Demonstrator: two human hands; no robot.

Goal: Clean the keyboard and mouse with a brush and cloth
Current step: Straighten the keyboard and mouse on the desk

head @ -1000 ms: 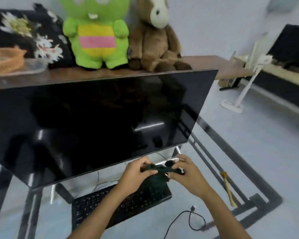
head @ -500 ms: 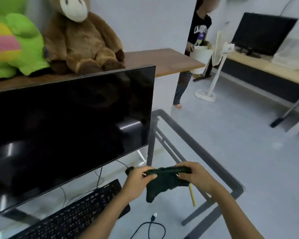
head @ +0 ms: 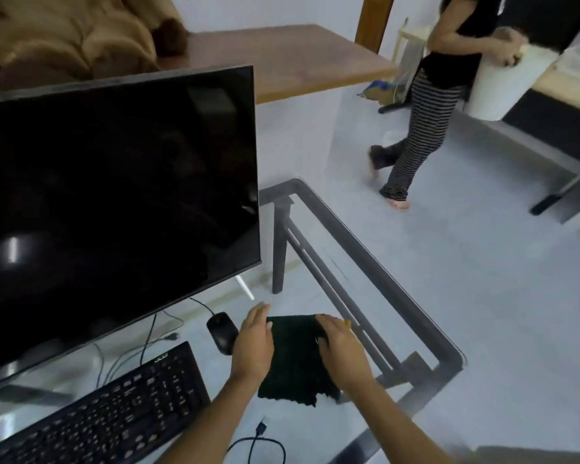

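A dark cloth (head: 293, 360) lies spread flat on the glass table (head: 375, 272). My left hand (head: 253, 343) rests palm down along the cloth's left edge, fingers straight and thumb touching the fabric. On the cloth's right edge my right hand (head: 342, 346) lies palm down too. Neither hand pinches the cloth. The black mouse (head: 221, 331) sits just left of my left hand. The black keyboard (head: 114, 413) is at the lower left. A yellow tip of the brush (head: 348, 324) peeks out beyond my right hand; the rest is hidden.
A large dark monitor (head: 114, 202) stands at the left, close behind the mouse. A loose black cable (head: 258, 440) lies near the table's front. The table's right edge is just past my right hand. A person (head: 426, 95) carrying a white bucket (head: 503, 78) walks across the floor beyond.
The cloth, held up in the air between both hands before, now lies flat on the glass with my hands on top. The view has swung right and down.
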